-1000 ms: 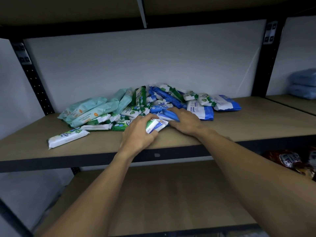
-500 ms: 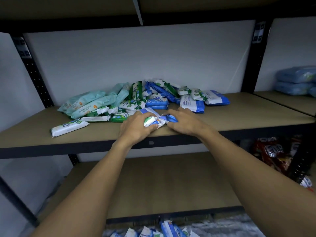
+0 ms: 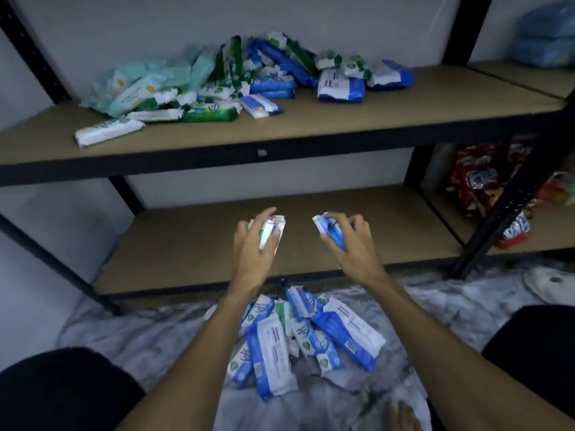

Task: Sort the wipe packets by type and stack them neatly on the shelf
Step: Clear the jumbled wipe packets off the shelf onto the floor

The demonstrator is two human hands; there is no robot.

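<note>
The left hand [image 3: 252, 253] curls round a small bunch of green-and-white packets [image 3: 270, 229], and just to its right the right hand [image 3: 353, 248] pinches a blue packet [image 3: 331, 233], both held above the front of the lower shelf [image 3: 174, 244]. The left bunch looks loosely gathered, so a slick wrapper could slide out into the mixed floor pile [image 3: 311, 334] directly below. Set down too close, the two kinds could merge like the unsorted heap [image 3: 217, 85] on the upper shelf [image 3: 404, 113].

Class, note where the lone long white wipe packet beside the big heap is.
In the head view, the long white packet lies on the upper shelf, near its front-left edge, just left of and in front of the heap.
</note>
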